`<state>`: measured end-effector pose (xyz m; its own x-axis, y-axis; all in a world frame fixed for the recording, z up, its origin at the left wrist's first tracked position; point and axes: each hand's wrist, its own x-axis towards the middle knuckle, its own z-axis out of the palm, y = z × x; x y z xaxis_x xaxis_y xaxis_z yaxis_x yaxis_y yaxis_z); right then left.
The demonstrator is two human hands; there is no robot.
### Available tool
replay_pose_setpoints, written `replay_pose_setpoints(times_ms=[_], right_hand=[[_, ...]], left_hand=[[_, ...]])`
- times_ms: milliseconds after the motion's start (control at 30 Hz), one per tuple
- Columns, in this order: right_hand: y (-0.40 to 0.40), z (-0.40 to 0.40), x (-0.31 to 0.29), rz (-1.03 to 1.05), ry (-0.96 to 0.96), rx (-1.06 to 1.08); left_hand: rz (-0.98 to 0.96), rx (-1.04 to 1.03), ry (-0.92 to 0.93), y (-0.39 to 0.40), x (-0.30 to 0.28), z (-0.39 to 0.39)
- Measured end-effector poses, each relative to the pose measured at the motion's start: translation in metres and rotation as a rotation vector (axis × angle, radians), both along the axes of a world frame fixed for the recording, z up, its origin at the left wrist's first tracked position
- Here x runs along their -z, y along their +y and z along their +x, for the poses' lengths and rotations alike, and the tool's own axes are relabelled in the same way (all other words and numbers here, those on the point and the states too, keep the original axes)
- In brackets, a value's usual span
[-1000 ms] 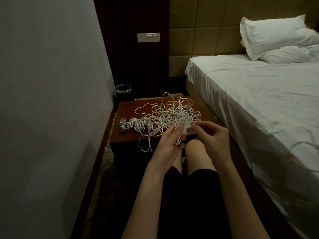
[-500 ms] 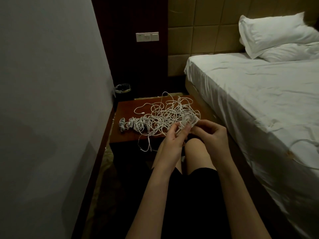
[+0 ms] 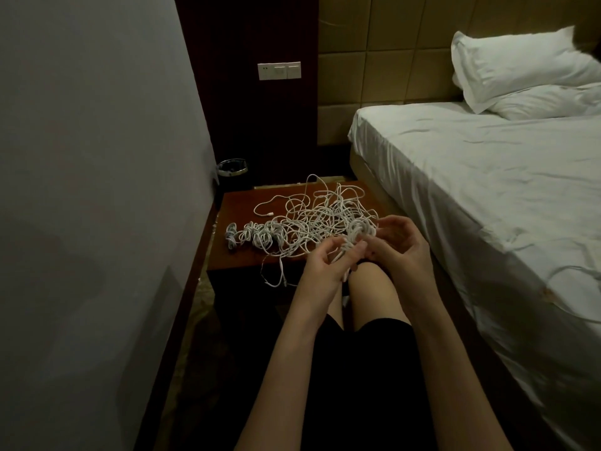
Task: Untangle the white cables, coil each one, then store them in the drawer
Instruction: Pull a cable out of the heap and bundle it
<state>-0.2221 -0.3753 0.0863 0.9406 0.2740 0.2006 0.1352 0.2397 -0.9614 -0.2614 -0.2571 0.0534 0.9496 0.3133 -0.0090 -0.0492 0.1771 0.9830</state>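
While both hands sit just off the near edge of the nightstand (image 3: 237, 255), they're working on a small bundle of cable (image 3: 357, 232) pulled from the big mess. The left hand (image 3: 320, 266) has its fingers curled around strands hanging from that bundle, thumb up near the top. The right hand (image 3: 395, 244) is cupped with its palm facing up, thumb and fingertips pinching the same bundle from the other side.

The white cables (image 3: 322, 216) are mostly a loose tangle spread over the middle and right of the wooden top, and the bundle connects straight into it. A row of smaller coiled clumps (image 3: 257, 237) lies on the left side of the top. One loose end (image 3: 274, 275) dangles over the front edge.

Behind the nightstand there's a little bin (image 3: 232, 167) by the wall, and a switch panel (image 3: 279, 70) higher up. The bed (image 3: 487, 177) with white sheets runs along the right, two pillows (image 3: 520, 66) stacked at the head. Can't make out a drawer from this angle, it's too dark underneath.
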Motion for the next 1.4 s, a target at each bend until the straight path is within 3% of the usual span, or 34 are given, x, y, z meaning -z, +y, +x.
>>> replay_pose_setpoints(times_ms=[167,267,400,567,933,1167,1400], right_hand=[[-0.004,0.003,-0.001,0.165,0.167,-0.142],[-0.002,0.004,0.0,0.186,0.222,-0.159],[0.001,0.002,-0.001,-0.008,0.102,-0.054],[0.002,-0.003,-0.006,-0.048,-0.074,-0.022],[0.009,-0.004,0.0,-0.069,-0.109,0.01],[0.013,-0.004,0.0,-0.117,-0.204,-0.006],[0.01,-0.001,0.003,-0.303,-0.366,0.035]], left_hand=[[-0.196,0.077,-0.038,-0.004,-0.003,-0.002],[-0.205,0.063,-0.045,-0.006,-0.007,-0.005],[-0.19,-0.016,-0.039,-0.005,-0.006,-0.006],[-0.227,-0.047,-0.048,-0.005,-0.01,-0.009],[-0.311,-0.001,-0.048,-0.004,-0.019,-0.011],[-0.503,0.078,-0.006,-0.002,-0.02,-0.014],[-0.368,0.086,-0.056,-0.004,-0.025,-0.016]])
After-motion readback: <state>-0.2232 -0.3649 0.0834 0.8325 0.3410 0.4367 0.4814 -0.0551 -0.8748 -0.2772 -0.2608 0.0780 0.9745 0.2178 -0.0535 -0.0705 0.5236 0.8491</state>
